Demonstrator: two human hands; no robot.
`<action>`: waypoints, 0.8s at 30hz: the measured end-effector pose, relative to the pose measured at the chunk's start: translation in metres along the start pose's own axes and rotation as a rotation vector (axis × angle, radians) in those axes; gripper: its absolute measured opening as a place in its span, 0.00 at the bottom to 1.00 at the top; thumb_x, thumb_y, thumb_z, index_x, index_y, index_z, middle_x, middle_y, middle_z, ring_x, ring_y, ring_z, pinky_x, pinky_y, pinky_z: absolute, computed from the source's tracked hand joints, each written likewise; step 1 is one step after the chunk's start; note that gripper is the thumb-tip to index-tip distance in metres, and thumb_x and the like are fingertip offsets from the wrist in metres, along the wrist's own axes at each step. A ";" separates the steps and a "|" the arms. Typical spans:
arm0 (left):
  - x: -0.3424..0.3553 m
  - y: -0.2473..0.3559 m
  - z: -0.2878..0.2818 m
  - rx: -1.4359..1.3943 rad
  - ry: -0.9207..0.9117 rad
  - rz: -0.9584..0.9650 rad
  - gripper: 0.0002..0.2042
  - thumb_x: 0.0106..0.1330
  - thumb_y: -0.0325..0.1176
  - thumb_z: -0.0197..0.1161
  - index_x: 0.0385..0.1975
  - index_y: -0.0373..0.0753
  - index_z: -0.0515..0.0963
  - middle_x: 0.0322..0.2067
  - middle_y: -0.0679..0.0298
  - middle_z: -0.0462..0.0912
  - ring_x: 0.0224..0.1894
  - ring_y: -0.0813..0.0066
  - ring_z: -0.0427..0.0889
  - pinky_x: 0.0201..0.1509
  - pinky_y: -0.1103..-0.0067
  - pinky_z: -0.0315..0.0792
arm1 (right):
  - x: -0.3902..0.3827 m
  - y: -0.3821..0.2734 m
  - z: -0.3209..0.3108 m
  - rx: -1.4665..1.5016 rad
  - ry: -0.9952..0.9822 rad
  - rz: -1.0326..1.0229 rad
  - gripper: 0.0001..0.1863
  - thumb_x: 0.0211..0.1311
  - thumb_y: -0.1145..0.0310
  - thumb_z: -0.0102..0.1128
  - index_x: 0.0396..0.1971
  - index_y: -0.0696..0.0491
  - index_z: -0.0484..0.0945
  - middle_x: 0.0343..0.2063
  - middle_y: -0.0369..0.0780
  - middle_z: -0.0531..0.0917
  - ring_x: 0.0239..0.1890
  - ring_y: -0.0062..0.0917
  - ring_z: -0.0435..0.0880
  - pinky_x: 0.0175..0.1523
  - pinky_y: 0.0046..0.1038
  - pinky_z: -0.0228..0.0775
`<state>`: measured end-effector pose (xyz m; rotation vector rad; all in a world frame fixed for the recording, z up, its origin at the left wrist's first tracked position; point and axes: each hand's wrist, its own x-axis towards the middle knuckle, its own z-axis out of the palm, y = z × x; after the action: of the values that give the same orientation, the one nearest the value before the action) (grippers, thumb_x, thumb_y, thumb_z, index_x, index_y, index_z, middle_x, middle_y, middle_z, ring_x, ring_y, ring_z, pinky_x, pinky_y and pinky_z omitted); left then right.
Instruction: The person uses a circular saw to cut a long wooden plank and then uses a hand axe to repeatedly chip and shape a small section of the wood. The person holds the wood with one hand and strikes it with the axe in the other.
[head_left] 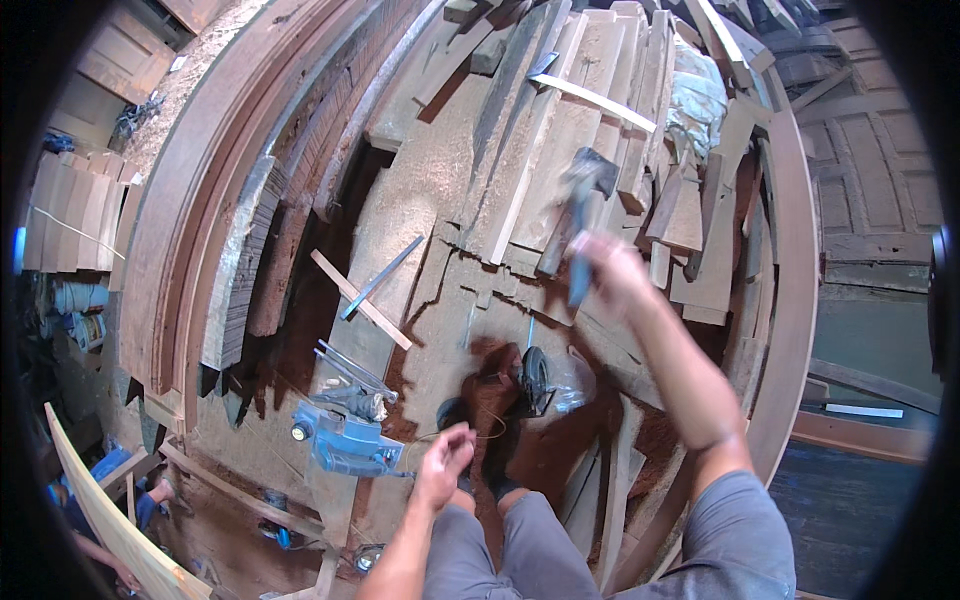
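Note:
My right hand [612,262], reached out over the boards, is closed around a tool with a blue handle and a broad dark head [594,172]. Motion blurs this tool, so its exact kind is unclear. Just beyond it lie long planks [560,150] covered in sawdust. Lower down, my left hand [446,466] hovers before my knees, its fingers loosely bent and apart, and nothing shows in it. Nearest to that hand is a blue power tool [345,442], resting on the wood. A thin cord loops close to my fingertips.
A wooden strip [360,300] crosses a narrow dark bar [383,278]. Stacked thick timbers [240,265] line the left; a curved board [790,290] edges the right. Between my legs and the planks sits a dark rounded object [537,378]. Another person's hand [162,491] appears at lower left.

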<state>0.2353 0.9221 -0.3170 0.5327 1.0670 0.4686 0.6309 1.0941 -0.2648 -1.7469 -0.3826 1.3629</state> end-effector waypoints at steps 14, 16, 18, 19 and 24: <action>-0.050 0.077 -0.041 0.375 0.363 0.160 0.12 0.74 0.40 0.63 0.31 0.41 0.77 0.21 0.72 0.76 0.19 0.84 0.70 0.24 0.81 0.65 | 0.092 0.051 -0.012 -0.573 0.540 0.010 0.29 0.57 0.50 0.68 0.42 0.63 0.79 0.39 0.53 0.85 0.45 0.42 0.86 0.52 0.41 0.76; -0.093 0.050 -0.067 0.624 0.435 0.257 0.12 0.70 0.39 0.67 0.33 0.36 0.81 0.21 0.71 0.79 0.23 0.79 0.76 0.31 0.77 0.72 | 0.030 0.021 -0.004 -0.308 0.372 -0.026 0.27 0.62 0.44 0.64 0.24 0.58 0.81 0.23 0.43 0.83 0.29 0.30 0.83 0.37 0.38 0.76; -0.115 0.044 -0.071 0.760 0.364 0.342 0.11 0.65 0.37 0.72 0.34 0.34 0.83 0.24 0.68 0.84 0.28 0.74 0.82 0.38 0.73 0.77 | -0.046 0.062 -0.024 -0.174 0.344 -0.116 0.29 0.69 0.38 0.57 0.27 0.54 0.76 0.19 0.36 0.77 0.24 0.21 0.76 0.29 0.31 0.71; -0.130 0.055 -0.061 0.800 0.302 0.308 0.11 0.63 0.36 0.74 0.35 0.33 0.84 0.26 0.66 0.86 0.30 0.72 0.84 0.42 0.72 0.78 | -0.103 0.091 -0.020 -0.038 0.245 -0.264 0.25 0.70 0.43 0.58 0.35 0.54 0.76 0.19 0.33 0.76 0.23 0.18 0.75 0.28 0.27 0.70; -0.133 0.058 -0.041 1.127 -0.019 0.269 0.12 0.59 0.36 0.72 0.36 0.35 0.86 0.31 0.50 0.88 0.36 0.59 0.89 0.41 0.67 0.79 | -0.375 0.128 -0.025 0.047 0.217 0.021 0.24 0.63 0.53 0.70 0.48 0.56 0.78 0.28 0.37 0.80 0.29 0.18 0.78 0.35 0.26 0.73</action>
<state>0.1377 0.8949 -0.2052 1.6820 1.1876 0.0420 0.4874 0.7515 -0.1257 -1.8420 -0.2109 1.1720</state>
